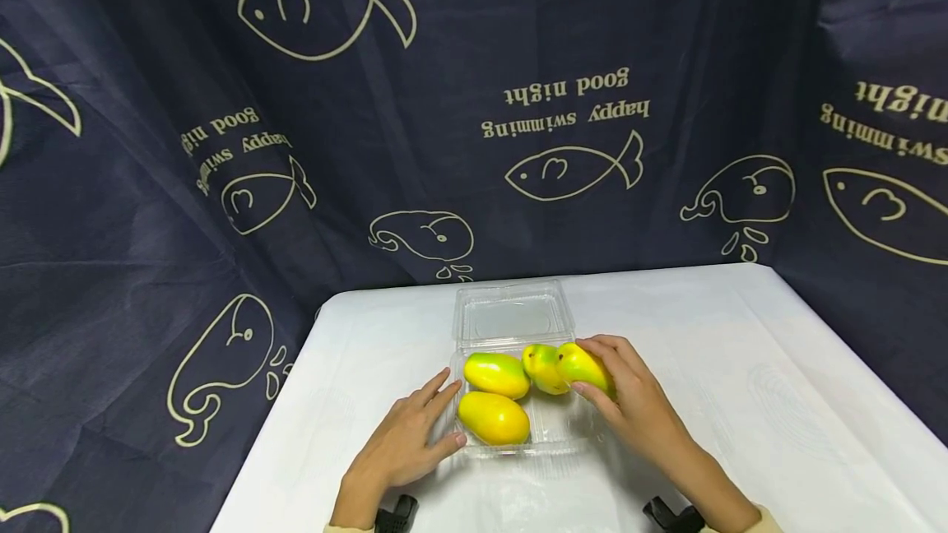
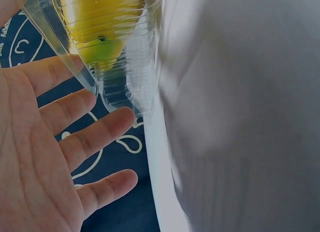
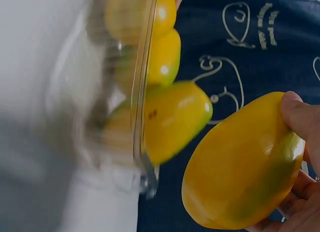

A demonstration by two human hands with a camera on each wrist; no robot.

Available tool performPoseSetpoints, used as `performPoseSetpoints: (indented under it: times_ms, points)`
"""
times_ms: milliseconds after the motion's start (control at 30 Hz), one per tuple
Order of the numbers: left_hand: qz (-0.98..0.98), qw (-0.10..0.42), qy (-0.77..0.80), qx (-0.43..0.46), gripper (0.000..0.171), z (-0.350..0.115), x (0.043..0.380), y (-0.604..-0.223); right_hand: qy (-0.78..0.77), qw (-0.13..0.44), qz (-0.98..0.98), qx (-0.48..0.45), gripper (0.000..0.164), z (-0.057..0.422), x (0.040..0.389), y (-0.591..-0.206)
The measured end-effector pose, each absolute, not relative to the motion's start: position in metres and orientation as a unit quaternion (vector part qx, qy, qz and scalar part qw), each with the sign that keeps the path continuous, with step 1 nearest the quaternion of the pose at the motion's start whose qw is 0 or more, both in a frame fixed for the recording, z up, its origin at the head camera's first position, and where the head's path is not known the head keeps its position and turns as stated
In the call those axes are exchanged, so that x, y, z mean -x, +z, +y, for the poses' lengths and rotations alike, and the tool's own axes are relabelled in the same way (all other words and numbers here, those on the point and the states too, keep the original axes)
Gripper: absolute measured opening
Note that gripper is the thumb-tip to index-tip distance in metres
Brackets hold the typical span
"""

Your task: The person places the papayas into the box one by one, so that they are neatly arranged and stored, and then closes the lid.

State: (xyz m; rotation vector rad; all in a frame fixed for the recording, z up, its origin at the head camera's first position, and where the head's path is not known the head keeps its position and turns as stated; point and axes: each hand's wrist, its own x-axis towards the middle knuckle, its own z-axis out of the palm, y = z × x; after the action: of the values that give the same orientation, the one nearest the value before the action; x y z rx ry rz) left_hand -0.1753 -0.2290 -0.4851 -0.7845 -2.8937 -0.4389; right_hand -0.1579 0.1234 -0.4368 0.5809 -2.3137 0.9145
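Observation:
A yellow-green mango [image 1: 583, 367] is in my right hand [image 1: 638, 403], thumb and fingers around its sides. In the right wrist view this mango [image 3: 240, 167] is apart from the box wall, above rim height. Three more mangoes lie in the clear plastic clamshell box [image 1: 551, 437]: one at back left [image 1: 494, 374], one at front left [image 1: 494, 418], and one at back middle [image 1: 543, 366], which the held mango partly overlaps. At the box's left side is my left hand [image 1: 406, 440], its fingers spread and fingertips right at the wall.
The box's hinged lid [image 1: 513, 312] lies folded back behind it. A white cloth [image 1: 385, 336] covers the table. Dark fabric [image 1: 444, 122] with fish and whale drawings hangs behind and at both sides. Black wrist straps [image 1: 670, 516] show at the bottom.

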Motion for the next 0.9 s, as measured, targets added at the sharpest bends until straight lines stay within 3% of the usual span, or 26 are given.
performPoseSetpoints:
  times_ms: [900]
  points:
    - [-0.955,0.044,-0.144,0.254,0.073,-0.231,0.176,-0.484,0.294,0.263,-0.875,-0.280,0.060,0.083,0.153,-0.469]
